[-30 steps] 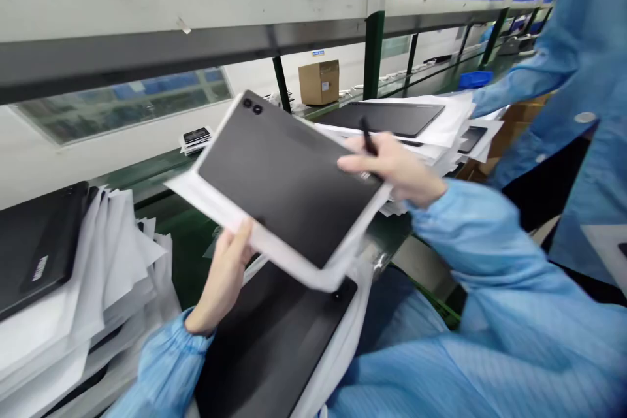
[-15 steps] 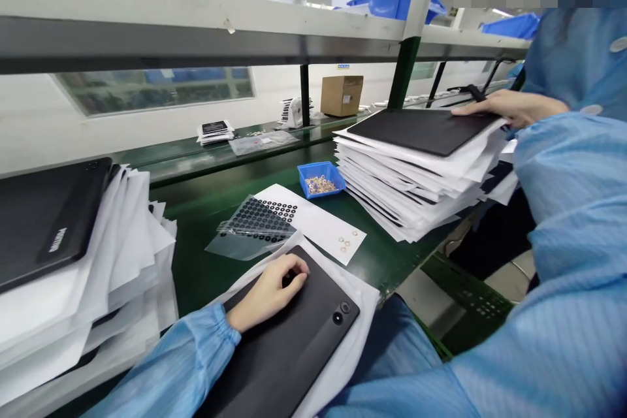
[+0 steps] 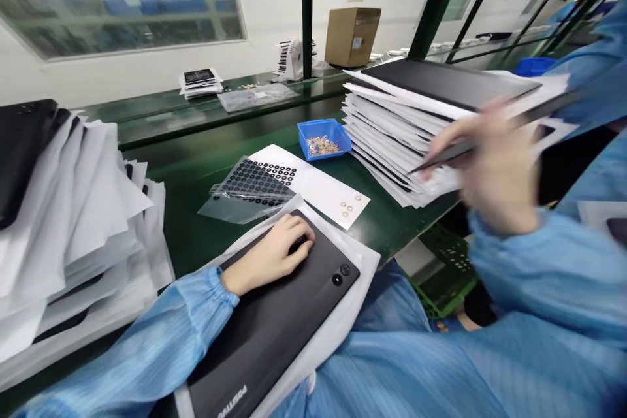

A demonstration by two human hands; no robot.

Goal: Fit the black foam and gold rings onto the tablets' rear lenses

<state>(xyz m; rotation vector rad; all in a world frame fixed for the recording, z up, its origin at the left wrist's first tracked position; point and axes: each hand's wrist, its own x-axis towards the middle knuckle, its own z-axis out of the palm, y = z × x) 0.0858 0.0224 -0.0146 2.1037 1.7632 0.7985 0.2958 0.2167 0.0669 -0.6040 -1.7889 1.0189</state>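
Note:
A black tablet [image 3: 289, 313] lies back side up on a white sheet or sleeve [image 3: 362, 261], its camera lenses toward the right corner. My left hand [image 3: 277, 251] rests on the tablet's upper part, fingers loosely curled, thumb apart, holding nothing. Off to the right, my right hand [image 3: 502, 176] is blurred by motion and grips dark pointed tweezers [image 3: 450, 153], their tip toward the left. That hand is in front of a tall stack of tablets [image 3: 450, 85] layered with white sheets. Beyond the tablet, a white sheet [image 3: 318, 186] bears several small rings [image 3: 347, 207].
A clear film with black ring stickers [image 3: 259, 183] overlaps the white sheet. Behind it stands a blue bin [image 3: 323, 140] of small rings. Another tablet stack [image 3: 88, 209] rises at left. A cardboard box [image 3: 353, 36] sits at the back. Another person's blue sleeve [image 3: 595, 59] shows far right.
My right hand has come off the top of the right stack, moving down and nearer with the tweezers. My left hand stays on the tablet. The view has tilted down.

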